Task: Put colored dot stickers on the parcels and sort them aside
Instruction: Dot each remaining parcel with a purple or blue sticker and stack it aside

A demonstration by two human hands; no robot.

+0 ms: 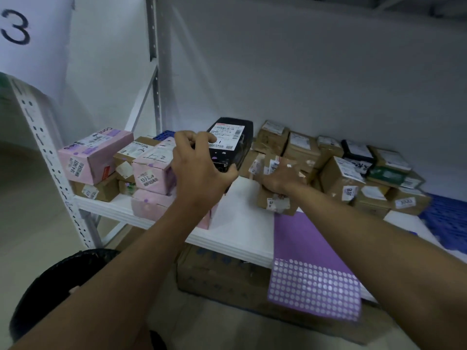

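Now, at your far left a perforated white upright (48,157) of the rack frames a white shelf (235,223), and on that shelf's left end sits a stack of pink boxes (96,155) and small brown cartons, several already carrying purple dots. Just right of them, your left hand (199,168) curls its fingers and thumb around the near end of a black parcel (231,145), which is tilted up off the shelf with its white shipping label facing you; a small purple dot shows on its dark side below the label. Next comes your right hand (280,178), lying palm down on a taped brown carton (275,198) at the front of the shelf, fingers bent over its top so that you hold it. Nearer you and slightly right, a purple sticker sheet (313,269) lies on the shelf and hangs over its front edge, the near part showing rows of pale round holes. Further right, a crowd of brown cartons (353,173) with white labels fills the back of the shelf against the grey wall, touching one another, and beyond them a blue mat (444,223) covers the shelf's far right end.
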